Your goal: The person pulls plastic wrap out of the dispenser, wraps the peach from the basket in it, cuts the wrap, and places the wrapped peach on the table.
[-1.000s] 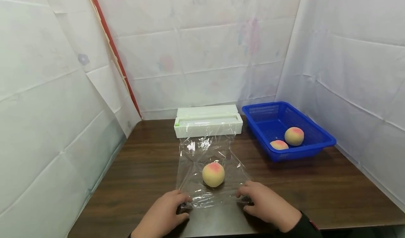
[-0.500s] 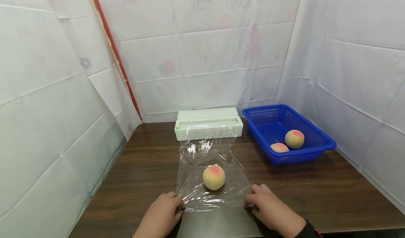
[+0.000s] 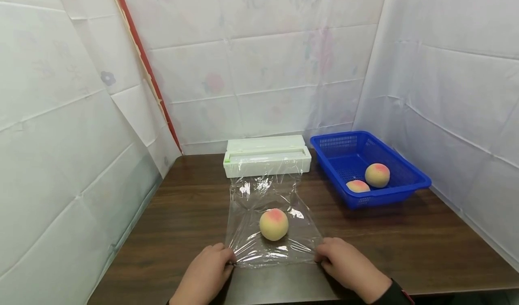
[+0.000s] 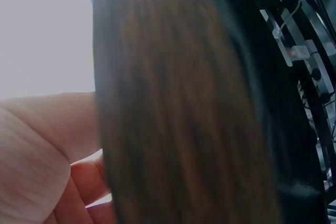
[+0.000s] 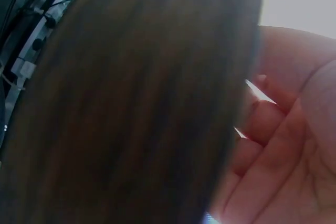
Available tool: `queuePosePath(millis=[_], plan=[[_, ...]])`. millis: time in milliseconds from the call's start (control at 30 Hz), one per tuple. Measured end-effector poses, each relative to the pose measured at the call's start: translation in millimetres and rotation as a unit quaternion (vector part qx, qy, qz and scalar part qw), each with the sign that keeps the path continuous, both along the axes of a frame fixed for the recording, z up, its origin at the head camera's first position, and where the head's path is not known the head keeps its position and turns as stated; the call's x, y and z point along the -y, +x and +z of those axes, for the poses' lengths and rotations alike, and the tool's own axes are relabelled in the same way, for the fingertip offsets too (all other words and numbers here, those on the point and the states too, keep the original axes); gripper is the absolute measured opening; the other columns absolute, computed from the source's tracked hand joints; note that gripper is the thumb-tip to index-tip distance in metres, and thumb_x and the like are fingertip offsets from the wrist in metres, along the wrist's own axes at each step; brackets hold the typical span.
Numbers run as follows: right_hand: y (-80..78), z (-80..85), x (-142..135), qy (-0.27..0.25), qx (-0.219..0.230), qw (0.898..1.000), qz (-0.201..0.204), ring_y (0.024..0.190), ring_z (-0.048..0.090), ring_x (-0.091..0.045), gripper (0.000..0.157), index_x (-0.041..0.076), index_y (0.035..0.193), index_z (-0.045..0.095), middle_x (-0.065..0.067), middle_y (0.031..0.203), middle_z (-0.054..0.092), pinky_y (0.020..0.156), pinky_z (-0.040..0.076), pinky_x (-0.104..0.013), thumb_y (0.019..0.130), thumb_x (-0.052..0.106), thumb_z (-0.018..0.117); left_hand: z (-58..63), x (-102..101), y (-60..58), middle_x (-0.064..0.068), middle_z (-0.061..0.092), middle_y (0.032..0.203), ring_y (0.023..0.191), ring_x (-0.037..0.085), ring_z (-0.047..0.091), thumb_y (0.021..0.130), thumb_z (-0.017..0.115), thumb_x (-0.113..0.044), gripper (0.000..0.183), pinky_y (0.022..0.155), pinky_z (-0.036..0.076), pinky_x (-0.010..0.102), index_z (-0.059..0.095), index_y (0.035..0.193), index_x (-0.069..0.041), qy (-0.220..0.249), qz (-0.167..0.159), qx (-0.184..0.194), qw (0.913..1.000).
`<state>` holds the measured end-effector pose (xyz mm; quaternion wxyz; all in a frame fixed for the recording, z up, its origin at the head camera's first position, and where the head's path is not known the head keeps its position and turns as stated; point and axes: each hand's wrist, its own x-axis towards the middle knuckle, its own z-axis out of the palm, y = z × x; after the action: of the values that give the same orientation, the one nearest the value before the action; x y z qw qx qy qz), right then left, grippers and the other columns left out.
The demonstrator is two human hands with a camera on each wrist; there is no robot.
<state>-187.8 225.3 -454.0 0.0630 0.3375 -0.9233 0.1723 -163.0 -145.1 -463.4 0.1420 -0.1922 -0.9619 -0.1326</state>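
A sheet of clear cling film [image 3: 247,224] lies over the dark table, running from the white dispenser box [image 3: 267,165] toward the near side. On the film sits one yellow peach [image 3: 274,224] with a pink top. My left hand [image 3: 206,273] pinches the film's near left corner. At the near right corner, my right hand [image 3: 350,266] pinches it too, so the near edge is stretched fairly straight between them. The left wrist view has the left hand [image 4: 42,156] with bent fingers, the right wrist view the right hand [image 5: 294,129]; the tabletop hides the fingertips in both.
A blue plastic basket [image 3: 336,161] at the back right holds two peaches, the fuller-seen peach [image 3: 377,175] near its right side. The dispenser's lid stands open. White sheeting [image 3: 259,70] walls the table [image 3: 182,215] at the back and both sides.
Both hands have gone from loosely curved fingers to pinching the film's near corners, the right one shifting outward. The film's front edge is now tauter. Peach, box and basket have stayed put.
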Motion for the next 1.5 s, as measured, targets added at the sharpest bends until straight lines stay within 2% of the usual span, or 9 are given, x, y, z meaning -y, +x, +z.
queuePosePath(millis=[267,500,600,700,933,1167,1300,1400,1500], plan=[[-1.7,-1.7,1.9,0.0,0.013,1.0,-0.027,0.074,0.048,0.0,0.029,0.029,0.078,0.065,0.018,0.081,0.051,0.065,0.045,-0.026,0.087,0.007,0.082,-0.5,-0.7,-0.3,-0.015,0.063,0.079,0.074,0.009,0.058,0.084,0.082,-0.01,0.021,0.068,0.051,0.031,0.073,0.078,-0.028,0.011,0.01,-0.003,0.9999],[-0.5,2.6,-0.6,-0.023,0.058,0.997,-0.043,0.074,0.044,0.002,0.023,0.025,0.088,0.06,0.012,0.088,0.044,0.064,0.041,-0.022,0.097,0.01,0.075,4.5,-1.8,-4.3,-0.016,0.055,0.078,0.073,0.004,0.053,0.088,0.084,-0.013,0.02,0.066,0.048,0.028,0.072,0.08,-0.027,0.034,0.015,0.011,0.9992],[-0.5,5.3,-7.1,-0.029,0.1,0.994,-0.038,0.078,0.048,0.002,0.019,0.027,0.095,0.065,0.011,0.095,0.047,0.066,0.044,-0.023,0.094,0.016,0.08,7.2,-6.5,-10.7,-0.016,0.053,0.079,0.074,0.002,0.051,0.088,0.085,-0.014,0.019,0.067,0.048,0.027,0.072,0.081,-0.026,0.054,0.01,0.002,0.9985],[-0.7,5.7,-12.2,-0.025,0.12,0.992,-0.034,0.082,0.051,0.002,0.023,0.03,0.097,0.069,0.011,0.099,0.051,0.068,0.047,-0.025,0.09,0.015,0.085,8.3,-9.8,-15.1,-0.017,0.053,0.079,0.074,0.001,0.049,0.088,0.085,-0.014,0.02,0.067,0.047,0.027,0.071,0.082,-0.027,0.062,0.004,0.005,0.9981],[-1.4,0.9,-4.2,-0.016,0.05,0.997,-0.051,0.076,0.049,0.003,0.028,0.028,0.085,0.066,0.015,0.089,0.05,0.065,0.046,-0.024,0.092,0.003,0.077,4.7,-6.6,-13.8,-0.018,0.049,0.078,0.07,-0.001,0.042,0.092,0.08,-0.015,0.022,0.064,0.043,0.024,0.067,0.081,-0.029,0.068,0.002,0.049,0.9965],[-2.6,1.8,11.8,-0.084,0.052,0.994,-0.042,0.079,0.048,0.004,0.023,0.025,0.09,0.064,0.017,0.089,0.052,0.067,0.044,-0.023,0.095,0.006,0.075,5.8,8.8,-2.1,-0.017,0.052,0.082,0.073,-0.001,0.044,0.092,0.079,-0.015,0.021,0.066,0.045,0.027,0.068,0.083,-0.03,0.055,0.005,0.088,0.9946],[-5.4,8.1,6.8,-0.119,0.042,0.991,-0.049,0.081,0.052,0.003,0.022,0.025,0.092,0.066,0.017,0.092,0.058,0.069,0.047,-0.024,0.096,0.005,0.074,8.8,1.1,-2.7,-0.019,0.055,0.086,0.077,-0.001,0.049,0.092,0.078,-0.016,0.02,0.07,0.049,0.03,0.068,0.084,-0.031,0.067,0.001,0.073,0.9951],[0.1,6.2,-0.1,-0.137,0.079,0.985,-0.075,0.08,0.054,0.004,0.015,0.024,0.096,0.067,0.014,0.092,0.063,0.069,0.05,-0.025,0.099,0.01,0.073,10.9,-5.9,-5.4,-0.018,0.057,0.086,0.077,0.0,0.052,0.092,0.078,-0.015,0.018,0.069,0.051,0.031,0.069,0.085,-0.029,0.062,-0.019,0.06,0.9961],[-7.1,8.8,-1.9,-0.154,0.126,0.978,-0.069,0.076,0.057,0.005,0.01,0.02,0.098,0.067,0.008,0.095,0.065,0.067,0.052,-0.024,0.1,0.012,0.072,14.8,-6.7,-2.3,-0.017,0.058,0.086,0.076,0.0,0.051,0.093,0.077,-0.015,0.016,0.067,0.05,0.029,0.071,0.086,-0.028,0.06,-0.019,0.055,0.9965]])
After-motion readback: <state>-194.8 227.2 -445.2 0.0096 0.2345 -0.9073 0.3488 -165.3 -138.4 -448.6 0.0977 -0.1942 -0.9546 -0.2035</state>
